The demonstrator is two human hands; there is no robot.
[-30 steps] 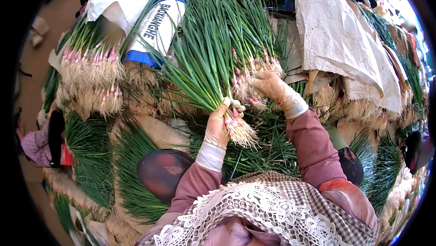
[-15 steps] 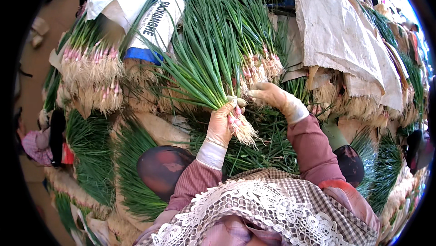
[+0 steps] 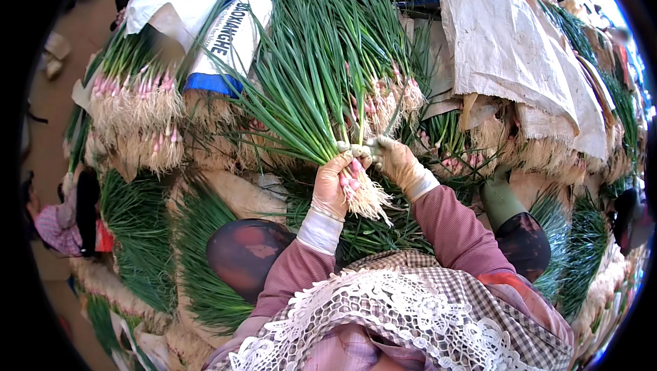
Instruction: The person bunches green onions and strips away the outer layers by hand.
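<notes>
My left hand (image 3: 331,183), in a pale glove, is closed round a bunch of spring onions (image 3: 301,121). Their pink bulbs and pale roots hang below the fist, and the long green leaves fan up and away to the left. Right beside those fingertips is my gloved right hand (image 3: 400,164), its fingers bent and pinched together. A thin strand rises near its fingertips, but whether it is held I cannot tell. Behind both hands lies a heap of spring onions (image 3: 393,100), bulbs and roots toward me.
Loose green leaves (image 3: 383,234) cover the ground between my knees. A white and blue sack (image 3: 229,46) and a pale cloth (image 3: 506,49) drape over more onion piles. Cut-looking green bundles (image 3: 140,234) lie at the left. Another person (image 3: 61,224) is at the far left.
My right hand has moved left, up to the left fingertips, and its fingers have curled in from a looser, outstretched pose. The left hand still grips the spring onions in nearly the same place.
</notes>
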